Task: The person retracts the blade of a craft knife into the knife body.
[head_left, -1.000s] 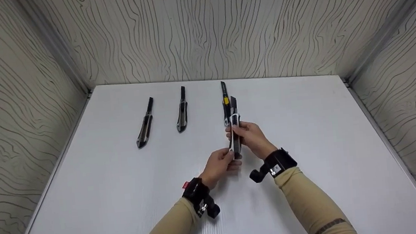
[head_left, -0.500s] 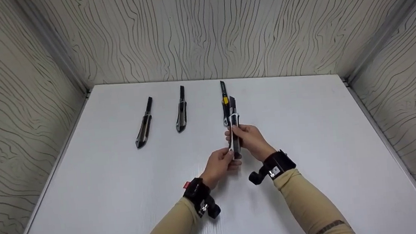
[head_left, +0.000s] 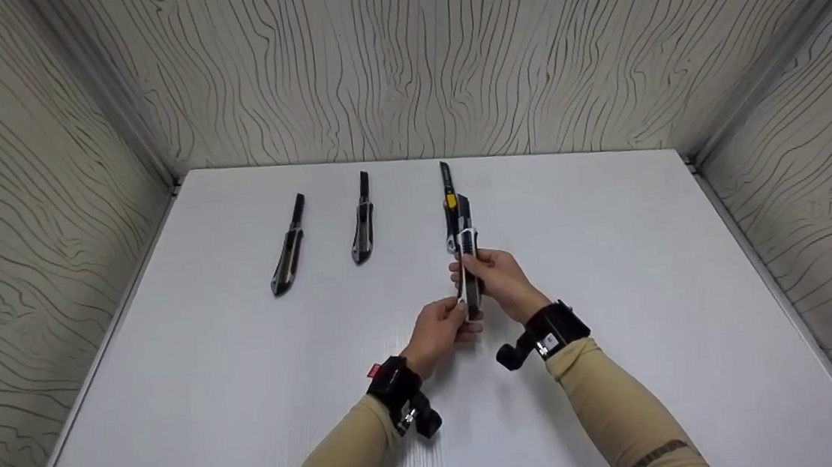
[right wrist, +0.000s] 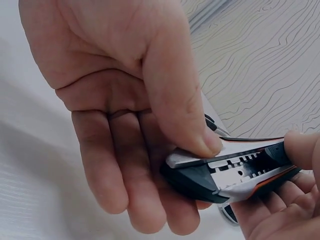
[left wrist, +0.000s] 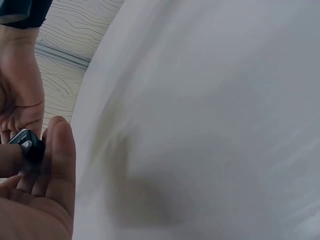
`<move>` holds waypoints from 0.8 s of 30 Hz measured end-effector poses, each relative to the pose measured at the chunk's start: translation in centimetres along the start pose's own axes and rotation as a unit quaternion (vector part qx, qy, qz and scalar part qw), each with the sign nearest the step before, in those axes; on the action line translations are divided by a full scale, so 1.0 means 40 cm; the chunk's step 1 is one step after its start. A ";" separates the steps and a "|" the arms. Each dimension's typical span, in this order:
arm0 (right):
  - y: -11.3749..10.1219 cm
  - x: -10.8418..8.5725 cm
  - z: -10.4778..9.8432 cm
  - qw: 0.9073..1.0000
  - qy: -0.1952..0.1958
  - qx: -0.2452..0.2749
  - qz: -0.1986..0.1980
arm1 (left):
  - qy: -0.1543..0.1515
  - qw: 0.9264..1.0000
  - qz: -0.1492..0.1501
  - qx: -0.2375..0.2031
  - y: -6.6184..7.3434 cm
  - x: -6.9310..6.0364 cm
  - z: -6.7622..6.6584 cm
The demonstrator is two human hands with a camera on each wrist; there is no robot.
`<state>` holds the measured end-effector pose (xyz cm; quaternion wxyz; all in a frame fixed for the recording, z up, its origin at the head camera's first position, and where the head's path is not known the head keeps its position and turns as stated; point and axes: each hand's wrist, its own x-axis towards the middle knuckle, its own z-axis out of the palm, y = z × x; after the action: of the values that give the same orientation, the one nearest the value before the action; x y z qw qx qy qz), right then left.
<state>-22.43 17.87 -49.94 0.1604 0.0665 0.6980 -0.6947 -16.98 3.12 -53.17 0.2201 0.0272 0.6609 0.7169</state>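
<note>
Both hands hold a white-and-black box cutter, its dark blade end pointing away over the table. The left hand pinches the butt end between thumb and fingers. Further up the handle, the right hand grips the body, its thumb lying along the slider side. In the right wrist view, the box cutter shows a toothed metal slot and orange trim, with the left hand on its dark end cap and the right hand toward the slider. The left wrist view shows only the butt end of the box cutter.
A black box cutter with a yellow slider lies just beyond the held one, partly overlapped in view. Two grey-and-black box cutters lie to the left on the white table. Wood-grain panels enclose the back and sides.
Both hands keep their hold in nearly the same place. The held box cutter has shifted very slightly to the left and rolled a little, so its white slider side shows differently.
</note>
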 end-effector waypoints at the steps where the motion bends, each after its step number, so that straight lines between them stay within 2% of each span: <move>1: -0.001 0.000 0.001 1.000 0.002 -0.002 -0.001 | 0.001 1.000 -0.001 0.000 0.001 0.000 0.000; 17: 0.007 -0.001 0.010 1.000 0.007 -0.012 -0.023 | -0.010 1.000 0.003 -0.013 0.000 -0.001 -0.006; 24: 0.008 -0.002 0.008 1.000 -0.005 -0.011 -0.026 | -0.016 1.000 0.008 -0.010 -0.001 -0.002 -0.007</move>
<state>-22.20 17.57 -50.21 0.1464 0.0427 0.7061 -0.6915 -17.00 2.83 -53.21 0.2250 0.0412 0.6498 0.7249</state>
